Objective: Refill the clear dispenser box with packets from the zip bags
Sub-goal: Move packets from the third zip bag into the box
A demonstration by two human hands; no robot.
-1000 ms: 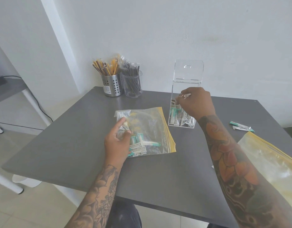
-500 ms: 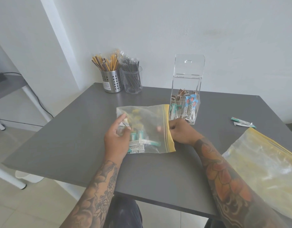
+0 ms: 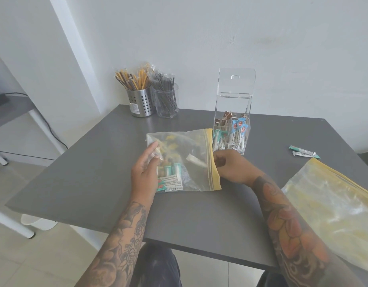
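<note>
- Sitting at centre frame, the zip bag (image 3: 185,160) lies flat on the grey counter (image 3: 96,166), its yellow zip strip on the right edge, running from upper middle toward lower right.
- Left hand (image 3: 144,172) presses on the bag's left end, fingers partly curled over the plastic, pinning it rather than lifting it.
- Right hand (image 3: 230,166) rests at the zip strip with fingers curled at the opening; whether they already pinch a packet I cannot tell.
- Loose packets (image 3: 170,177) cluster at the bag's lower left, under and beside the left hand, so they lie leftward of the right hand, across the bag's length.
- Clear dispenser box (image 3: 232,121) stands just above the right hand, lid tipped up, partly filled with upright packets; the right hand is much the nearer one.
- A second zip bag (image 3: 334,204) lies at lower right, and two stray packets (image 3: 303,151) at the right edge.
</note>
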